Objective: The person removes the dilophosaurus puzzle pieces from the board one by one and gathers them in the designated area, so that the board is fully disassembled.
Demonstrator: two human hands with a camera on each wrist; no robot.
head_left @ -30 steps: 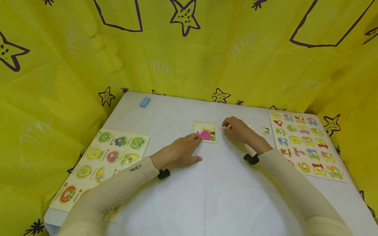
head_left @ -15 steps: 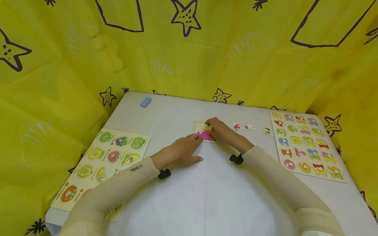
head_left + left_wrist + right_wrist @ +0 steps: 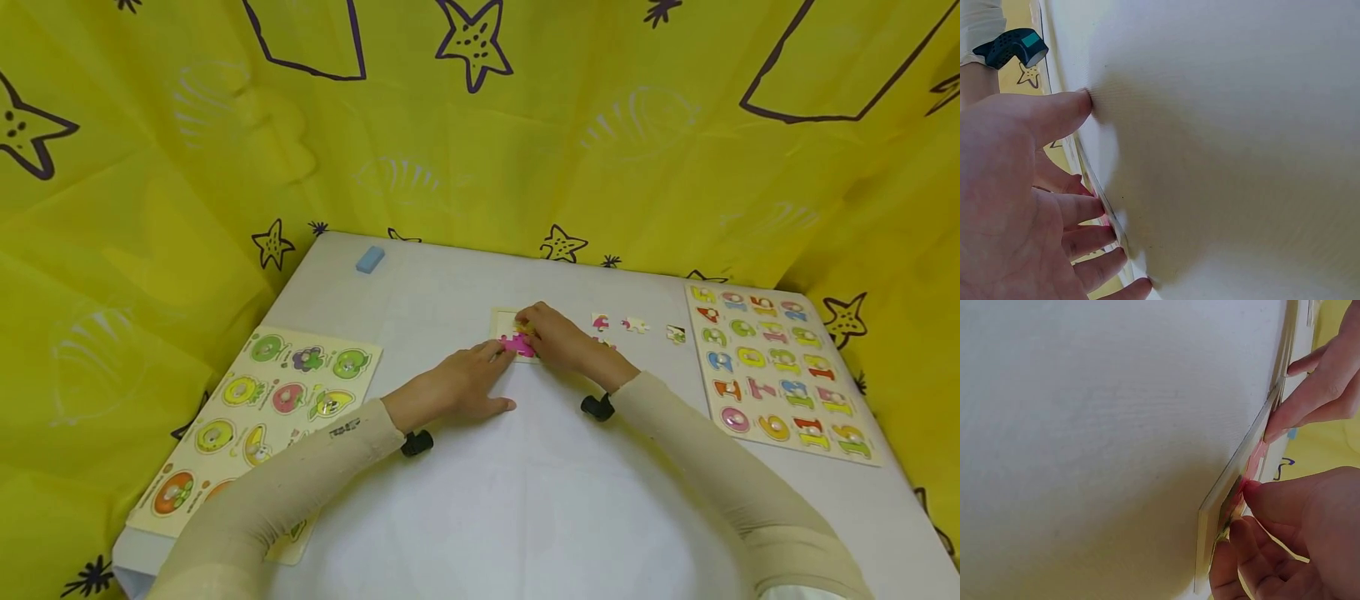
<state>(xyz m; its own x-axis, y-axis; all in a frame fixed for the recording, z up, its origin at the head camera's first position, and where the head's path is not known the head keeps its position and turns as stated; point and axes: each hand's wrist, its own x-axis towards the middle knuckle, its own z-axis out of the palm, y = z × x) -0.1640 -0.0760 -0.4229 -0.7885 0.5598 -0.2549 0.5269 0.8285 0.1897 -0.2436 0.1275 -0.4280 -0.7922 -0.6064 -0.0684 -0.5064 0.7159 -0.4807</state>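
Note:
A small square jigsaw puzzle board with a pink dinosaur picture lies mid-table. My left hand rests at its lower left with fingers extended over the picture and the thumb spread apart. The right hand bends its fingers over the board's right part. In the right wrist view, its thumb and fingertips come together at the picture, pinching a puzzle piece mostly hidden by them. To the right of that hand lie several loose pieces, among them a pink one and a pale one.
At the left, a fruit puzzle board runs along the table edge, partly under the left sleeve. A number puzzle board lies at the right. Near the back left corner sits a blue block. Yellow cloth hangs behind the table.
My right hand has moved left from beside the board onto its right part, uncovering loose pieces behind it. The left hand has stayed put.

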